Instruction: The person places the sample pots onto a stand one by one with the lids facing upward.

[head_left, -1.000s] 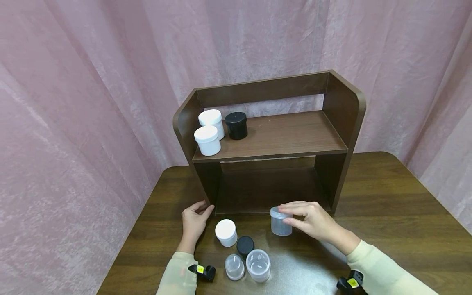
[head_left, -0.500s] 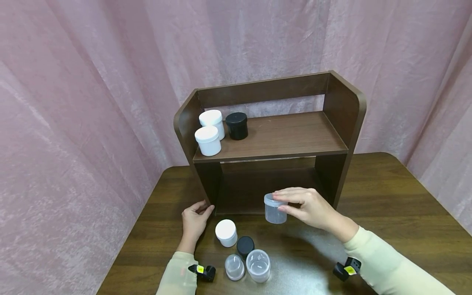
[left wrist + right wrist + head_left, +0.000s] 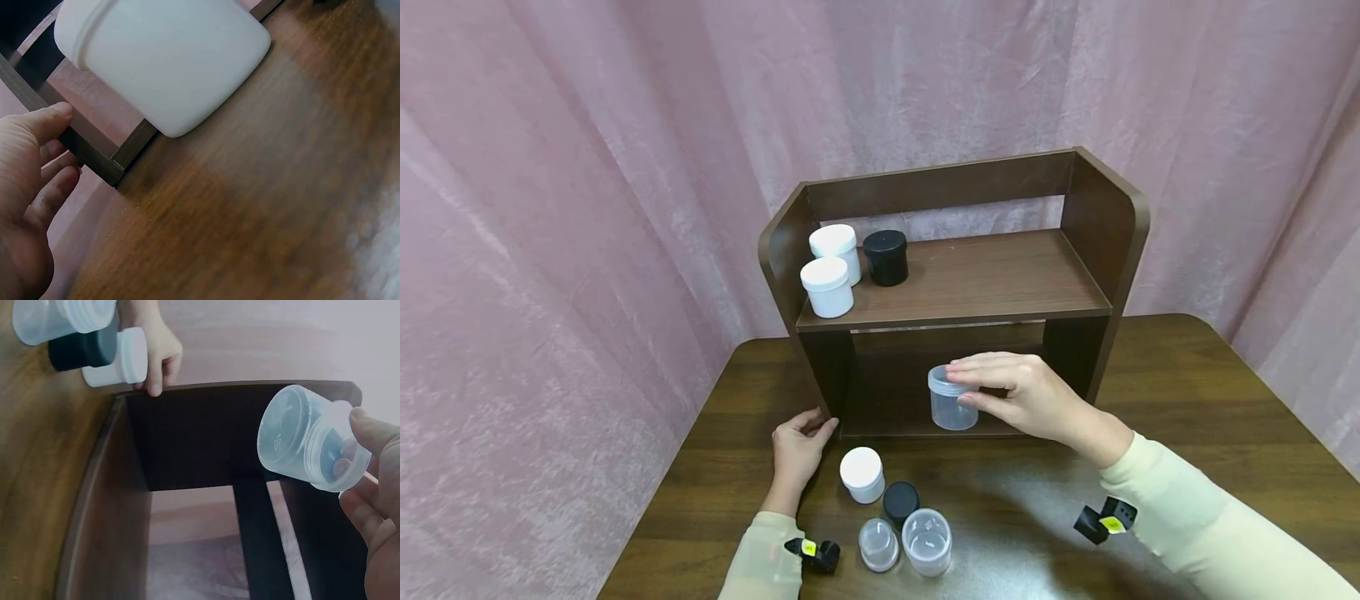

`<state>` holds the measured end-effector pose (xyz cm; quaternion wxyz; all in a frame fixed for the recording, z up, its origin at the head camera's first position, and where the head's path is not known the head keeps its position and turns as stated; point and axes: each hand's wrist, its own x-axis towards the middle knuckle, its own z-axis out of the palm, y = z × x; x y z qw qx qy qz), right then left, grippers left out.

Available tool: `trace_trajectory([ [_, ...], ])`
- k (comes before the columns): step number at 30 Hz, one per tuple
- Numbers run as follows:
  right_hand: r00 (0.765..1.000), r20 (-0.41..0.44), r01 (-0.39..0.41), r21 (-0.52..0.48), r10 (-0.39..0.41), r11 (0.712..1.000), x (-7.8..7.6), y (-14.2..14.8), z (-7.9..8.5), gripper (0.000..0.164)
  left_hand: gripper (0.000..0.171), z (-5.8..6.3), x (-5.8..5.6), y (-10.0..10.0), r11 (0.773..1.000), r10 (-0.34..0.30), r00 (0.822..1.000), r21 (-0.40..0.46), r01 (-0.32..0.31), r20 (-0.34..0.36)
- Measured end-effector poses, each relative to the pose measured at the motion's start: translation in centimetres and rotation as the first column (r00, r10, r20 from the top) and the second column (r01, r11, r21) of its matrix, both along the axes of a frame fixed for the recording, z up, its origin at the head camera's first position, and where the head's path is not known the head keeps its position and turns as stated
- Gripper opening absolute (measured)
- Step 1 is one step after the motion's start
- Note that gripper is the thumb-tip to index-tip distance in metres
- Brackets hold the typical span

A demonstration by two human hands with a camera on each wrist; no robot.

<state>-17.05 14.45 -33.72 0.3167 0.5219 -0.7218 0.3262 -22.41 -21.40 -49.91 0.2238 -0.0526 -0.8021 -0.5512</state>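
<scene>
My right hand [image 3: 1026,396] pinches a translucent plastic jar [image 3: 947,408] by its lidded upper end, thumb on one side and fingers on the other. The jar hangs upright in front of the lower compartment of a dark brown two-tier shelf [image 3: 970,279]. In the right wrist view this jar [image 3: 294,434] shows its see-through base and ridged collar. My left hand [image 3: 797,454] grips the front edge of the shelf's left side panel near the tabletop. The left wrist view shows the thumb [image 3: 50,122] on one face of that panel and the fingers at the other.
Two white jars [image 3: 827,290] and a black jar [image 3: 886,260] stand at the upper tier's left end. On the wooden table [image 3: 1187,400] are a white jar [image 3: 862,477], a black-lidded jar [image 3: 900,502] and two translucent jars [image 3: 927,546]. A pink curtain [image 3: 587,250] hangs behind.
My right hand has lifted the translucent jar off the table and carried it up, slightly left, toward the shelf. The left hand keeps its grip on the side panel.
</scene>
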Motion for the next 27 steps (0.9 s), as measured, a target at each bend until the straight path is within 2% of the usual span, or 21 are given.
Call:
trace_trajectory([
  [5,0.998,-0.063,-0.002,0.009,0.003,1.0,-0.1,-0.2,1.5,0.046,0.029,-0.1,-0.1,0.0,1.0,0.001,1.0,-0.002,-0.001,0.007],
  [13,0.995,-0.099,0.016,0.022,-0.014,1.0,-0.3,-0.4,3.9,0.044,0.029,-0.1,-0.1,0.0,1.0,0.001,1.0,-0.005,-0.001,0.016],
  [19,0.998,-0.069,0.013,0.014,-0.012,1.0,-0.7,-0.8,5.3,0.047,0.03,-0.1,-0.1,0.0,1.0,0.006,1.0,-0.006,-0.006,0.016],
  [27,0.998,-0.07,-0.008,-0.055,0.004,0.998,-1.9,-1.7,7.2,0.044,0.028,-0.2,-0.1,-0.1,1.0,0.013,1.0,-0.005,-0.013,0.005],
])
